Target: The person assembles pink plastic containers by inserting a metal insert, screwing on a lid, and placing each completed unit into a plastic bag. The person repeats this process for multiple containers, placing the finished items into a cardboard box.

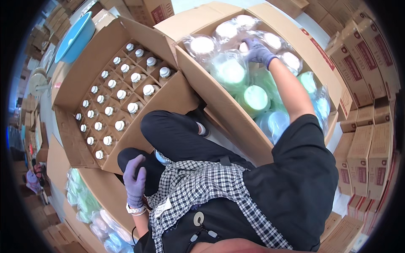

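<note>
From the head view: the right hand (258, 51), in a purple glove, reaches deep into the big open cardboard box (236, 111) and its fingers curl around a clear plastic bag of round pale lids (247, 44) at the far side of that box. The bag looks light, soft and slippery, so bunched film near the top seems the surest hold. The left hand (135, 177), gloved too, lies flat and holds nothing on the dark-trousered knee (130, 158), near the divided carton of white-capped bottles (118, 97).
</note>
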`<move>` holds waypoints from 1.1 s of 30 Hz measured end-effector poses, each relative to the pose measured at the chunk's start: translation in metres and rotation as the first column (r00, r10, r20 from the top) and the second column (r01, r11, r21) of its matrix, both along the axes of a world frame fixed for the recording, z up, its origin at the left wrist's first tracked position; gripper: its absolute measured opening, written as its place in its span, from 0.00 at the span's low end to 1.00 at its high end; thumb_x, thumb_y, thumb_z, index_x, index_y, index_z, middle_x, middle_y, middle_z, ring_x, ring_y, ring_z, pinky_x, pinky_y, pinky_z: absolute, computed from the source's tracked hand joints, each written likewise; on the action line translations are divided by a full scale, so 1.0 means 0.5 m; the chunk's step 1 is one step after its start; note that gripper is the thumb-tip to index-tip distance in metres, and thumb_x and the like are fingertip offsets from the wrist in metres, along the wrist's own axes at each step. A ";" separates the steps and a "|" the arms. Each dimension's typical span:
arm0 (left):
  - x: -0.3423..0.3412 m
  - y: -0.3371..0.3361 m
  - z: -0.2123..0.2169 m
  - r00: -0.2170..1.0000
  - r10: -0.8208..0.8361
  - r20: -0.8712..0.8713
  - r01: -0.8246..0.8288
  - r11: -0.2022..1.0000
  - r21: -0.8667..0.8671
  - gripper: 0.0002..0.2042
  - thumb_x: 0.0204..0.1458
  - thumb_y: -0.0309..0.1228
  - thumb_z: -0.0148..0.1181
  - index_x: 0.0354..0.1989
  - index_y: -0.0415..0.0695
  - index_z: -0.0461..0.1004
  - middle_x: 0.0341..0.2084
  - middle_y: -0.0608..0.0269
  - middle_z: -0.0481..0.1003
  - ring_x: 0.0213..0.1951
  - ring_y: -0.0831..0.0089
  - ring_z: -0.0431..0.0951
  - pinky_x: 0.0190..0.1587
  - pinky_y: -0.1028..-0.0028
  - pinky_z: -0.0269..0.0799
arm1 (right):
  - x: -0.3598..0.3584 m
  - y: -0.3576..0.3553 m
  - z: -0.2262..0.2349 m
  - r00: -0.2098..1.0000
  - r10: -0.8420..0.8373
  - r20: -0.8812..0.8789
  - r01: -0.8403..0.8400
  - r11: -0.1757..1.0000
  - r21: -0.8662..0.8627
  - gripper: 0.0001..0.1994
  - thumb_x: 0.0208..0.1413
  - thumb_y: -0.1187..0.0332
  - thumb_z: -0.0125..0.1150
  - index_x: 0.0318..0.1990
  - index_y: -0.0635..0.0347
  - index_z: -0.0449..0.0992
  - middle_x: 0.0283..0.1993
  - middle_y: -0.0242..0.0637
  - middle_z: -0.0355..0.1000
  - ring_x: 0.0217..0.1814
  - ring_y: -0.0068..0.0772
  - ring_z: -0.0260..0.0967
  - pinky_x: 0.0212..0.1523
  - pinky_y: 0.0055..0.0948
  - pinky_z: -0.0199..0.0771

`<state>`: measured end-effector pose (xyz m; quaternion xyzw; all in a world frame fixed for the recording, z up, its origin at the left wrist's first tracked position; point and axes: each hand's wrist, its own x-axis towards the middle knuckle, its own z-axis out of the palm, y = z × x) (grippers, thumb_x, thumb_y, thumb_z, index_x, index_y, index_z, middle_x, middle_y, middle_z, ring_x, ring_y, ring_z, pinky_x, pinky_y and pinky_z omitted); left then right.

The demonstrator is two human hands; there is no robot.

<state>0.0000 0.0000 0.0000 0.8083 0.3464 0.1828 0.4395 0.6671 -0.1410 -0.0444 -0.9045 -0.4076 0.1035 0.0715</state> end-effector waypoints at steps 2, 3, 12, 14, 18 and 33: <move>-0.004 -0.019 0.001 0.996 -0.071 -0.044 0.072 0.997 0.007 0.19 0.56 0.23 0.61 0.58 0.35 0.79 0.49 0.50 0.81 0.54 0.58 0.82 0.62 0.65 0.74 | 0.020 -0.030 0.025 0.993 0.119 -0.006 -0.118 0.990 0.077 0.57 0.34 0.52 0.83 0.76 0.57 0.62 0.71 0.55 0.68 0.72 0.63 0.68 0.73 0.46 0.69; 0.010 0.012 -0.022 0.996 -0.088 -0.030 0.088 0.996 0.007 0.19 0.57 0.23 0.62 0.57 0.35 0.79 0.49 0.50 0.81 0.54 0.58 0.82 0.62 0.65 0.74 | 0.058 -0.038 0.073 0.994 0.103 0.024 -0.106 0.975 0.193 0.55 0.34 0.53 0.82 0.74 0.59 0.64 0.66 0.55 0.73 0.69 0.57 0.71 0.71 0.44 0.72; 0.120 0.050 0.034 0.893 0.091 0.441 0.013 0.974 -0.227 0.34 0.63 0.43 0.67 0.72 0.36 0.68 0.66 0.48 0.74 0.68 0.58 0.73 0.69 0.60 0.69 | -0.331 -0.198 0.542 0.913 0.407 0.013 -0.205 0.433 0.878 0.54 0.44 0.57 0.84 0.77 0.64 0.58 0.67 0.43 0.71 0.66 0.36 0.74 0.65 0.36 0.79; 0.194 0.031 0.064 0.708 0.062 0.703 0.092 0.980 -0.179 0.44 0.58 0.57 0.71 0.73 0.36 0.66 0.72 0.47 0.67 0.73 0.56 0.67 0.72 0.57 0.65 | -0.418 -0.128 0.481 0.913 0.407 0.008 -0.187 0.402 0.896 0.54 0.54 0.42 0.75 0.79 0.66 0.53 0.75 0.47 0.64 0.74 0.42 0.67 0.74 0.41 0.70; 0.092 0.039 -0.010 0.743 0.067 0.666 -0.262 0.945 0.198 0.49 0.49 0.68 0.71 0.64 0.35 0.71 0.65 0.46 0.70 0.70 0.51 0.68 0.69 0.53 0.65 | -0.600 0.014 0.195 0.238 0.729 -0.641 0.249 0.592 0.766 0.53 0.66 0.25 0.47 0.83 0.58 0.46 0.84 0.44 0.52 0.82 0.46 0.56 0.79 0.47 0.58; -0.393 0.021 -0.132 0.337 0.777 0.532 -0.922 0.387 0.018 0.30 0.79 0.48 0.30 0.75 0.32 0.56 0.67 0.50 0.71 0.64 0.62 0.74 0.71 0.62 0.65 | -0.648 0.612 -0.149 0.890 0.428 0.154 -0.447 0.886 0.120 0.49 0.48 0.43 0.76 0.75 0.54 0.63 0.78 0.50 0.58 0.79 0.62 0.55 0.75 0.62 0.60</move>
